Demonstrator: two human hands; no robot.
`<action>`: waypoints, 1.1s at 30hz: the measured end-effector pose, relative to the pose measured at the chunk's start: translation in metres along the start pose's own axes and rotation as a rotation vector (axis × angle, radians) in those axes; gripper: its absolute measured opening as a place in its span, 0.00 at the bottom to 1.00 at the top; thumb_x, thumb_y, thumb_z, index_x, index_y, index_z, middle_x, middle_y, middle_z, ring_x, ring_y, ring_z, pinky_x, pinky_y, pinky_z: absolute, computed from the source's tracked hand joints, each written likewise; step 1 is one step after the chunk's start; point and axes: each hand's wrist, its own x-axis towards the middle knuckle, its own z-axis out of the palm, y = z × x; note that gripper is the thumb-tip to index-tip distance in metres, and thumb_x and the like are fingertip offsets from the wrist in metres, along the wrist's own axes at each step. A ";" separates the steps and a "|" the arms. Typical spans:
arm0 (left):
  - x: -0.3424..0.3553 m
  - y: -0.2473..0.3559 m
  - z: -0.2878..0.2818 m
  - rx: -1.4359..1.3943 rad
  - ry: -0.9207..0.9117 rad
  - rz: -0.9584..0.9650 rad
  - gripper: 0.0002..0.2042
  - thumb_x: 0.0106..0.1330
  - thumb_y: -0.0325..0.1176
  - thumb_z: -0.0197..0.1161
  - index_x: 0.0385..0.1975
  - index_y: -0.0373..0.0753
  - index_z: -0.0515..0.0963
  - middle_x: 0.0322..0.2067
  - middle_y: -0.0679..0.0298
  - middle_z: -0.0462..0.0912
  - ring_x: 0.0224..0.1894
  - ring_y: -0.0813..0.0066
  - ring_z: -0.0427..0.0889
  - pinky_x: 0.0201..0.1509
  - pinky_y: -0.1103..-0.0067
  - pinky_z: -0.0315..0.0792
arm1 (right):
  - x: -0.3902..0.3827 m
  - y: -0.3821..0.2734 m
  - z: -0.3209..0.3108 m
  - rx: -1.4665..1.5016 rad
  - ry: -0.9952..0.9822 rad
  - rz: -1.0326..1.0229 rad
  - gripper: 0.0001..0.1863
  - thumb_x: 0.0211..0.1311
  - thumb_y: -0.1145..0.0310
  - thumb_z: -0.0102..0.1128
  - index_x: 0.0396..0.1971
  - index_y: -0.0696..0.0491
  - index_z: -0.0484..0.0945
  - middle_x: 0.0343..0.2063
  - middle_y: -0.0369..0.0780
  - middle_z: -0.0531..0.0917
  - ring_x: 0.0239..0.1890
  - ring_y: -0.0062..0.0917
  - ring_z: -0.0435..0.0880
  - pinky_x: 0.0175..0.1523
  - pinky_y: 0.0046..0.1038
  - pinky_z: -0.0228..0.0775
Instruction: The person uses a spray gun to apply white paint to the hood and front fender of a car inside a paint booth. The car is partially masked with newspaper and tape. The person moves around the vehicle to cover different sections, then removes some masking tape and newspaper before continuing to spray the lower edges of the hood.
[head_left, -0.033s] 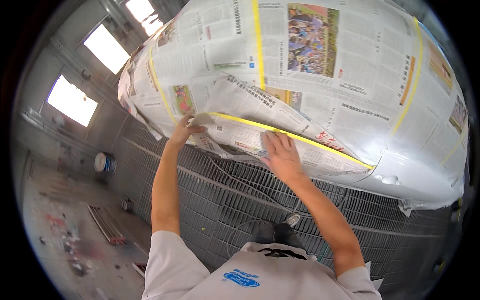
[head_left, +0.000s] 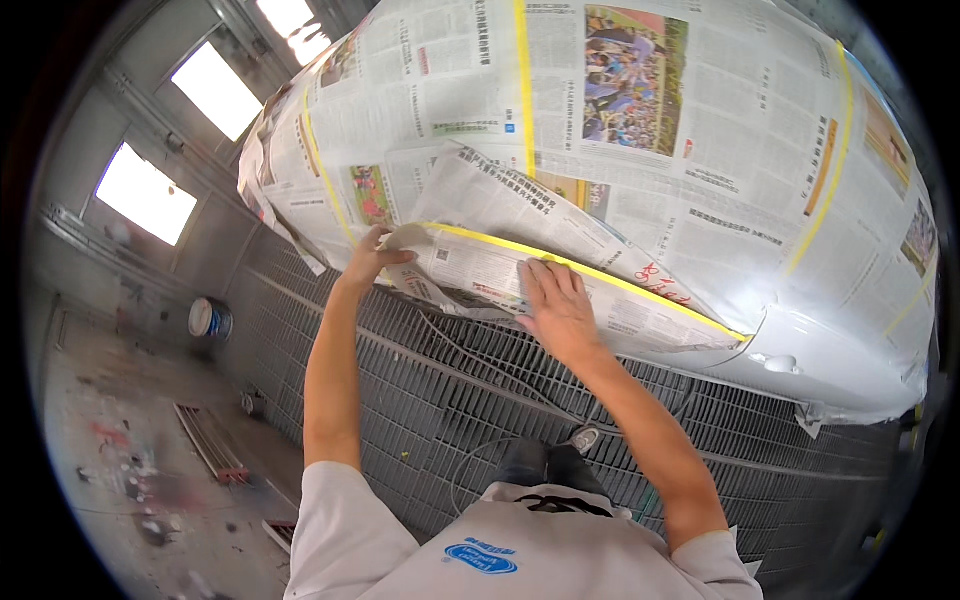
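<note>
1. Steadily, a person's left hand [head_left: 370, 258] pinches the curled end of a newspaper strip [head_left: 485, 265], a long, thin, creased piece lying along the lower side of a bulging paper-wrapped body [head_left: 440, 90].
2. The right hand [head_left: 558, 305] grips nothing; its fingers spread flat on the strip's middle, just beneath the yellow tape [head_left: 625, 286] lining its upper edge.
3. Above that tape, on the wrapped body, a wedge-shaped sheet [head_left: 490, 210] stands out with a slanting edge; at least three other yellow tape lines cross the rounded covering.
4. At the wrapped body's lower right, a smooth, pale bare panel [head_left: 840, 350] shows a small raised fitting.
5. Dense printed columns and at least five colour pictures cover the wrapped body's matte paper, the largest a crowd scene [head_left: 635, 80]; red handwriting [head_left: 662, 284] marks its lower right.
6. Below the wrapped body spreads slatted metal grating [head_left: 400, 390]; to its lower left sits one bucket [head_left: 205, 322], and nearer the camera one blue oval emblem [head_left: 482, 558] with lettering marks the pale cloth shirt [head_left: 590, 560].
</note>
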 end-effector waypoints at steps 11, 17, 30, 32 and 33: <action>0.005 0.020 -0.002 0.719 0.296 0.498 0.42 0.48 0.32 0.79 0.63 0.34 0.62 0.56 0.49 0.71 0.56 0.56 0.73 0.62 0.64 0.66 | 0.044 -0.007 0.059 -0.123 -0.047 0.085 0.05 0.45 0.71 0.59 0.23 0.54 0.82 0.28 0.39 0.80 0.41 0.29 0.75 0.47 0.36 0.64; 0.039 0.019 0.096 1.010 -0.259 0.982 0.30 0.57 0.37 0.70 0.59 0.36 0.69 0.51 0.46 0.77 0.54 0.46 0.75 0.56 0.63 0.69 | 0.072 0.020 0.092 -0.127 -0.110 0.390 0.05 0.47 0.67 0.59 0.20 0.46 0.84 0.29 0.31 0.83 0.51 0.28 0.72 0.54 0.37 0.63; 0.175 -0.002 0.076 1.293 -0.374 1.520 0.10 0.68 0.33 0.58 0.45 0.36 0.76 0.52 0.55 0.76 0.42 0.51 0.82 0.40 0.66 0.78 | -0.053 -0.200 0.136 -0.078 0.837 1.384 0.16 0.52 0.71 0.61 0.43 0.54 0.79 0.40 0.45 0.82 0.47 0.40 0.78 0.55 0.40 0.70; 0.185 -0.002 0.068 1.280 -0.469 1.658 0.11 0.66 0.32 0.58 0.46 0.38 0.76 0.56 0.57 0.73 0.50 0.56 0.80 0.44 0.69 0.78 | -0.081 -0.234 0.177 -0.090 0.979 1.539 0.16 0.54 0.69 0.61 0.44 0.54 0.79 0.40 0.44 0.83 0.46 0.40 0.79 0.54 0.39 0.71; 0.183 0.000 0.065 1.278 -0.519 1.742 0.12 0.66 0.31 0.57 0.47 0.38 0.76 0.57 0.57 0.72 0.53 0.57 0.77 0.48 0.68 0.76 | -0.091 -0.251 0.193 -0.101 1.054 1.595 0.16 0.56 0.68 0.62 0.45 0.54 0.79 0.39 0.43 0.83 0.46 0.39 0.79 0.53 0.38 0.71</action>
